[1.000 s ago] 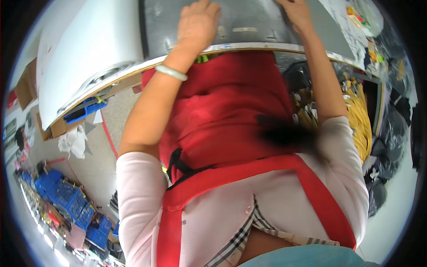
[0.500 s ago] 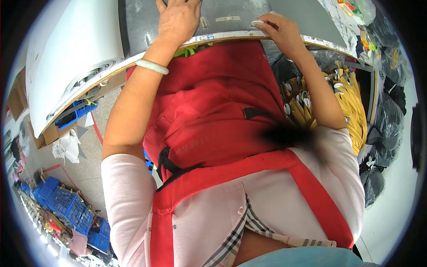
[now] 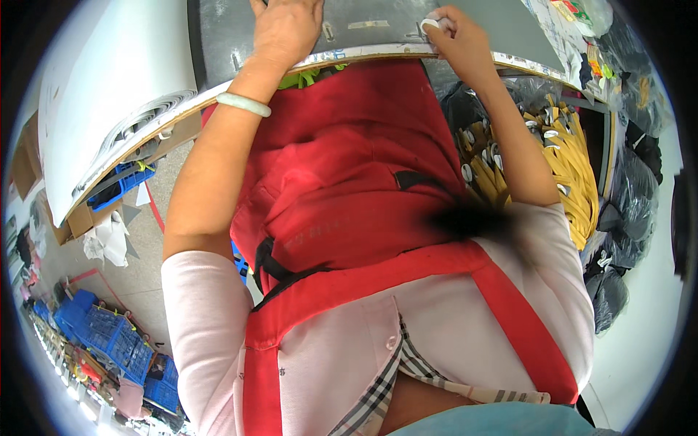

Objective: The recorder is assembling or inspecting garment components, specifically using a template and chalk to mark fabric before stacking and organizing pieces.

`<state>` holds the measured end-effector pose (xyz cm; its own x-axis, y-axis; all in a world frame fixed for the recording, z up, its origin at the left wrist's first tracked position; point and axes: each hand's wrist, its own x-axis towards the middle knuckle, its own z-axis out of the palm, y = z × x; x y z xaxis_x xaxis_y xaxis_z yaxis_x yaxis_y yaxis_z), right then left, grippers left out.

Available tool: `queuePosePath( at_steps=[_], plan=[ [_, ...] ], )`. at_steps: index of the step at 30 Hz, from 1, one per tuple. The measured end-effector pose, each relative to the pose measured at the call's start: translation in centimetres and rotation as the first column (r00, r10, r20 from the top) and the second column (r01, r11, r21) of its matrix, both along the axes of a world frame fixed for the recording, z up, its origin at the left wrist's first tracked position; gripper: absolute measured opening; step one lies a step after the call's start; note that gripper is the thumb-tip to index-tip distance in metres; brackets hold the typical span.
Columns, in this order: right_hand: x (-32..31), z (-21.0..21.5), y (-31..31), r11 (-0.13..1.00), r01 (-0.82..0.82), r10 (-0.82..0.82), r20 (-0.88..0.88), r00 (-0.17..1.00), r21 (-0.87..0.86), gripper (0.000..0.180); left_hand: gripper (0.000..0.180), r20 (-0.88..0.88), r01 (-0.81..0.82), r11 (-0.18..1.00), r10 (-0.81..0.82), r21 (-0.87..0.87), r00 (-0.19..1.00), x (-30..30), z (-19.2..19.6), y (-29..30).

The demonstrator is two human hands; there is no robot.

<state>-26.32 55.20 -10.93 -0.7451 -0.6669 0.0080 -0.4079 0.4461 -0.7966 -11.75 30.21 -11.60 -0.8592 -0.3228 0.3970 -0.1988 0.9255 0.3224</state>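
Observation:
My left hand point(image 3: 285, 33) lies on a dark grey sheet point(image 3: 356, 43) on the table, fingers pointing away and thumb apart. Its fingertips run out of the top of the picture. A pale bangle point(image 3: 243, 105) circles the left wrist. Over the sheet's right part, close to the table's near edge, my right hand point(image 3: 465, 45) is closed around a small white rounded piece point(image 3: 430, 25). Its kind is not clear. Small slots and a tan strip point(image 3: 368, 25) show on the sheet between the hands.
A large white roll point(image 3: 123, 65) stands at the left of the table. Yellow strips point(image 3: 571, 167) hang in a bundle below right, beside black plastic bags point(image 3: 629, 211). Blue crates point(image 3: 116, 338) stand on the floor at lower left. My red apron point(image 3: 327, 160) touches the table edge.
My right hand has turned and shifted slightly up, and the white piece now shows rounder instead of edge-on. The left hand is nearly still, a little further left in the picture.

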Motion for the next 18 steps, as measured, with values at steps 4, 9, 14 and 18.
queuePosePath(
  at_steps=[4,9,14,18],
  plan=[
    [0.4,1.8,-0.7,0.982,-0.01,0.026,-0.084,0.996,0.186,0.02,0.029,0.02,-0.012,1.0,0.012,0.001,1.0,0.3,0.0,-0.3],
    [-1.7,2.1,-0.1,0.957,-0.138,0.149,-0.027,0.988,0.254,0.024,0.029,0.016,0.001,1.0,-0.001,0.011,1.0,-0.1,0.1,-0.3],
    [-2.0,4.9,-2.2,0.974,-0.115,0.092,0.121,0.988,0.194,0.014,0.029,0.05,-0.007,1.0,0.007,-0.002,0.999,0.1,0.1,-0.8],
    [-5.7,4.1,-5.4,0.998,0.042,-0.05,0.164,0.985,0.049,0.016,0.029,-0.116,0.015,0.997,-0.024,-0.08,0.993,-0.1,-2.0,-1.2]
  ],
)
